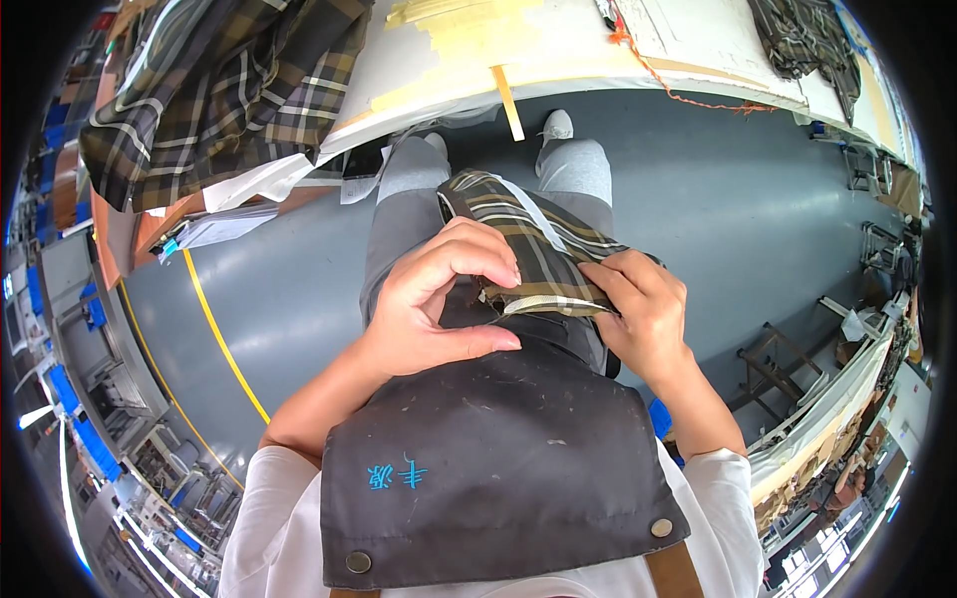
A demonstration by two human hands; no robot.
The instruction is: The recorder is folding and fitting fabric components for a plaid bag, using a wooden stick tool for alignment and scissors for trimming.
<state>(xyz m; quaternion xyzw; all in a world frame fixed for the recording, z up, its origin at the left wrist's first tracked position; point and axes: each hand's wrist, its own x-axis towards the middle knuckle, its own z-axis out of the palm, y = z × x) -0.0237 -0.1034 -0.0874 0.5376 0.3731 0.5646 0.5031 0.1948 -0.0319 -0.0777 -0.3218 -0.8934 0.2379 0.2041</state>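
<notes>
Plaid cloth piece (543, 254) pinched at its edge by both hands (left (439, 304), right (643, 309)).

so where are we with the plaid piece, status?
Done: hard to call; a heap of similar plaid fabric lies on the table, finished or not I can't tell.
In hand: both hands hold a small folded plaid piece in front of the apron; the left hand pinches its near edge, the right hand grips its right end.
Left: it hasn't been set down anywhere yet.
</notes>
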